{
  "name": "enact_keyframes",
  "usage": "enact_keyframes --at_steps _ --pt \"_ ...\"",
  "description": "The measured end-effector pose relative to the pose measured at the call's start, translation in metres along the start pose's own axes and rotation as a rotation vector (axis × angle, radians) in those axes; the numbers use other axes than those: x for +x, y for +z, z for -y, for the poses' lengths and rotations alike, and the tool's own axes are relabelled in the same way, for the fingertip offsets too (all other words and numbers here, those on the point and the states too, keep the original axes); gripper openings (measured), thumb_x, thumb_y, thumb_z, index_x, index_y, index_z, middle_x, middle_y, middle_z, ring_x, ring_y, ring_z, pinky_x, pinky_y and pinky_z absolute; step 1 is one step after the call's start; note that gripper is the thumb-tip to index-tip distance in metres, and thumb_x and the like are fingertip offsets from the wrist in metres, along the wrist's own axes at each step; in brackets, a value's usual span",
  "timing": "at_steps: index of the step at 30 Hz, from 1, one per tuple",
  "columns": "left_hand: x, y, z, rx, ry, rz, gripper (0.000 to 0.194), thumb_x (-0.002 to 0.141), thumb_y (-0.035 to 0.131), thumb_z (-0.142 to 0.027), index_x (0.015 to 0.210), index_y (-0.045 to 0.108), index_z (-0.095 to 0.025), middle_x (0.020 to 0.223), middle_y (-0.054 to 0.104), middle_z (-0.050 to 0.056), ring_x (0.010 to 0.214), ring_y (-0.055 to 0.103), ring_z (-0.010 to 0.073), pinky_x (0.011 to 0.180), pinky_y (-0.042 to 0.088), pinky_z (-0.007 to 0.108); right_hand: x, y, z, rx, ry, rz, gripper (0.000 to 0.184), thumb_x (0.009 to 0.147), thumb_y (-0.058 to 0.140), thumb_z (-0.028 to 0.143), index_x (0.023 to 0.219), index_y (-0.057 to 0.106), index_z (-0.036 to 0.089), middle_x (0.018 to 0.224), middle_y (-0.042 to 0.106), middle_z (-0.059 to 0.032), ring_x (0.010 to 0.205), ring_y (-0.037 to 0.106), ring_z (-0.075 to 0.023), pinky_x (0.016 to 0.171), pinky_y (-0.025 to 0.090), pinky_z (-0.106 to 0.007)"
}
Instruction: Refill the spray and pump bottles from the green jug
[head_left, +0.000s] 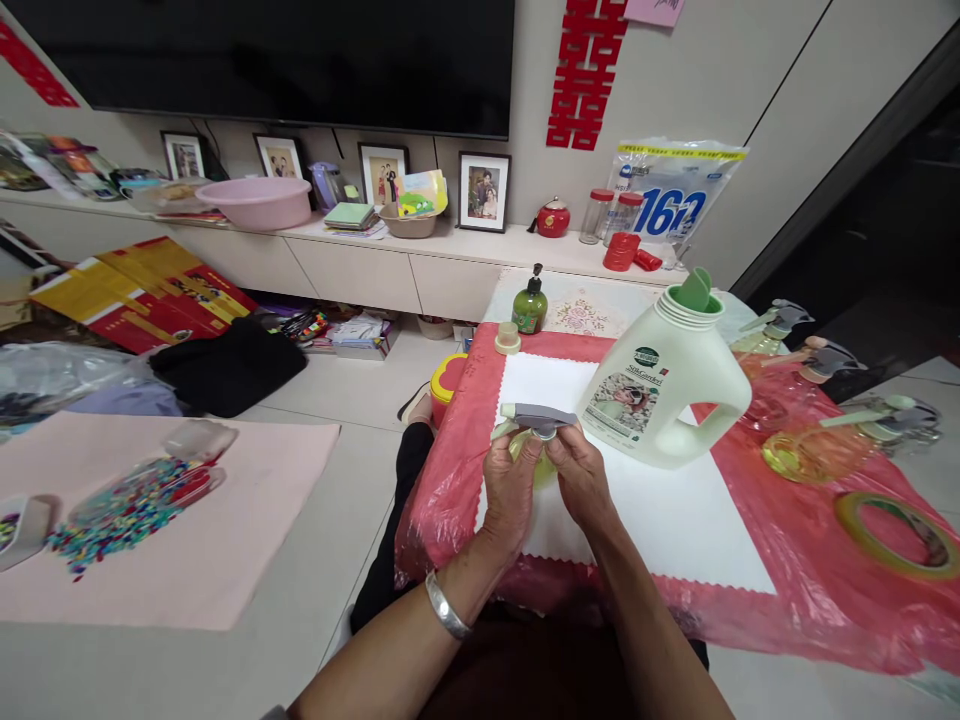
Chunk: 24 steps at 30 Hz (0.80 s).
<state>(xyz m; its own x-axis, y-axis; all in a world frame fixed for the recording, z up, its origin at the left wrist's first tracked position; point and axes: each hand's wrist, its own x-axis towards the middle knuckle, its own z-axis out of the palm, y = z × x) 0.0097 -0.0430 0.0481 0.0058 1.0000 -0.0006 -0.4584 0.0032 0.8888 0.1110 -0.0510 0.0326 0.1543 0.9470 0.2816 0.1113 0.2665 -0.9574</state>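
My left hand [510, 490] and my right hand [577, 480] are both wrapped around a small spray bottle [534, 425] with a grey trigger head, held upright over the white mat [675, 520]. The bottle's yellowish body is mostly hidden behind my fingers. Just right of it stands a big white detergent jug [660, 385] with a green funnel [694, 288] in its mouth. A silver bracelet sits on my left wrist.
The low table has a pink plastic cover [810, 590]. Several spray bottles [817, 440] lie at its right, a tape roll [900, 535] near the right edge, a green pump bottle [530, 305] at the back. Coloured beads [127, 510] lie on a mat at left.
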Motion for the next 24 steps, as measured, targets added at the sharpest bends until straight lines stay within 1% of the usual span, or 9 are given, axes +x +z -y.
enact_keyframes --at_steps 4,7,9,12,14,16,18,21,24 --pt "0.000 -0.003 0.003 0.085 0.044 -0.069 0.035 0.084 0.073 -0.050 0.102 0.068 -0.020 0.104 0.073 0.005 0.100 0.068 0.0221 0.092 0.053 0.036 0.000 0.005 0.000 0.076 0.016 -0.083 0.043 0.088 0.067 0.052 0.116 0.063 0.020 0.120 0.058 -0.0098 0.114 0.058 -0.0229 0.102 0.049 -0.038" --pt "0.000 -0.004 0.000 0.117 0.073 -0.053 0.033 0.090 0.065 -0.050 0.104 0.069 -0.021 0.107 0.073 0.005 0.102 0.066 0.0214 0.094 0.051 0.035 0.000 0.011 0.004 0.100 0.041 -0.148 0.041 0.082 0.074 0.046 0.111 0.063 0.019 0.115 0.060 -0.0087 0.110 0.059 -0.0220 0.102 0.049 -0.038" --pt "0.000 -0.004 -0.003 0.091 0.061 -0.030 0.032 0.091 0.063 -0.049 0.106 0.069 -0.021 0.110 0.072 0.005 0.104 0.065 0.0211 0.096 0.050 0.034 0.000 0.014 0.005 0.113 0.062 -0.173 0.040 0.081 0.076 0.043 0.109 0.061 0.019 0.111 0.062 -0.0078 0.105 0.060 -0.0210 0.100 0.050 -0.038" --pt "0.001 -0.004 -0.007 0.020 0.005 -0.016 0.029 0.085 0.070 -0.044 0.103 0.070 -0.021 0.103 0.072 0.004 0.098 0.064 0.0192 0.091 0.049 0.032 0.000 0.019 0.004 0.126 0.076 -0.197 0.041 0.079 0.077 0.042 0.107 0.058 0.019 0.109 0.064 -0.0076 0.102 0.061 -0.0212 0.096 0.052 -0.038" --pt "0.002 -0.004 -0.009 -0.012 -0.022 -0.018 0.028 0.079 0.075 -0.040 0.098 0.070 -0.020 0.096 0.071 0.002 0.091 0.063 0.0175 0.085 0.049 0.029 0.000 0.018 0.003 0.121 0.070 -0.202 0.041 0.079 0.077 0.043 0.108 0.058 0.020 0.109 0.064 -0.0075 0.103 0.061 -0.0217 0.097 0.051 -0.039" --pt "0.003 -0.004 -0.010 -0.027 -0.039 -0.016 0.027 0.077 0.077 -0.039 0.095 0.070 -0.020 0.092 0.070 0.001 0.086 0.062 0.0162 0.080 0.048 0.028 -0.002 0.015 0.003 0.109 0.051 -0.178 0.042 0.080 0.077 0.043 0.112 0.060 0.020 0.114 0.063 -0.0076 0.109 0.059 -0.0227 0.103 0.048 -0.040" --pt "0.004 -0.003 -0.011 -0.029 -0.048 -0.006 0.027 0.077 0.077 -0.040 0.094 0.070 -0.020 0.091 0.069 0.001 0.085 0.061 0.0158 0.079 0.048 0.027 -0.002 0.010 0.004 0.105 0.028 -0.122 0.043 0.082 0.074 0.044 0.118 0.064 0.022 0.121 0.060 -0.0076 0.118 0.055 -0.0241 0.108 0.045 -0.040" --pt "0.005 -0.003 -0.009 -0.033 -0.038 0.001 0.028 0.077 0.078 -0.042 0.094 0.071 -0.021 0.094 0.070 0.001 0.088 0.062 0.0166 0.083 0.048 0.028 -0.002 0.003 0.008 0.107 0.017 -0.024 0.041 0.092 0.061 0.046 0.127 0.068 0.027 0.128 0.057 -0.0067 0.126 0.052 -0.0242 0.110 0.043 -0.037" --pt "0.006 -0.003 -0.007 -0.035 -0.028 -0.005 0.030 0.077 0.079 -0.044 0.094 0.071 -0.020 0.096 0.071 0.003 0.092 0.063 0.0178 0.087 0.048 0.030 0.000 0.000 0.005 0.104 0.020 0.000 0.039 0.096 0.056 0.044 0.129 0.069 0.028 0.127 0.057 -0.0068 0.126 0.051 -0.0235 0.109 0.043 -0.036"
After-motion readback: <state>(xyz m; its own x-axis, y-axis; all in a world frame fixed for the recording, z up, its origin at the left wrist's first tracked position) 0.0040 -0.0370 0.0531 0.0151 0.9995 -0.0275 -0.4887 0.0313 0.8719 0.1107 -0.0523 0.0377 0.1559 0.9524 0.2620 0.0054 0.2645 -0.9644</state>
